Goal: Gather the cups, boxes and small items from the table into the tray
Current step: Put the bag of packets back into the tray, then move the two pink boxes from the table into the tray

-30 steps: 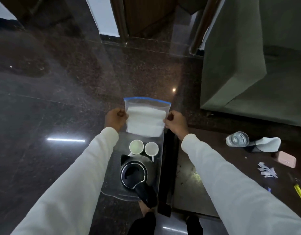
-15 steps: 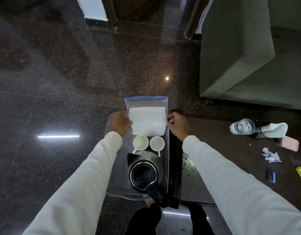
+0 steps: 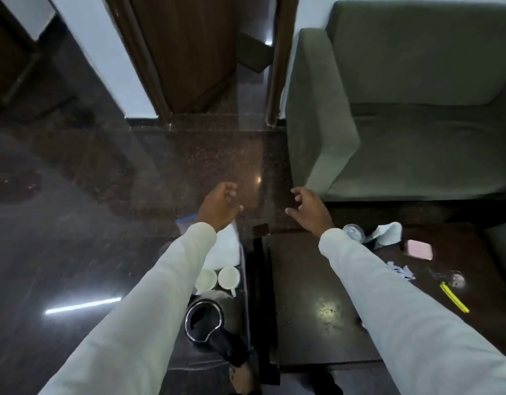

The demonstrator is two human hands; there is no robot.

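Observation:
A clear tray (image 3: 244,280) sits on the dark floor left of the low table. In it lie a zip bag of white material (image 3: 226,246), two white cups (image 3: 207,279) (image 3: 228,277) and a black kettle (image 3: 204,323). My left hand (image 3: 220,206) hovers above the tray's far end, fingers apart, holding nothing. My right hand (image 3: 310,209) is raised beside it, also empty with fingers spread. On the dark table (image 3: 311,280) remain a clear glass (image 3: 353,231), a white cloth (image 3: 387,232), a pink box (image 3: 420,249), paper scraps (image 3: 401,270) and a yellow strip (image 3: 454,297).
A green sofa (image 3: 402,124) stands behind the table. A wooden door (image 3: 189,47) and white wall lie ahead across the glossy floor (image 3: 75,223). My sleeves cover part of the tray and the table.
Both hands let go of the zip bag, which now lies in the tray, and rose forward with fingers spread. The view tilted up toward the door and sofa.

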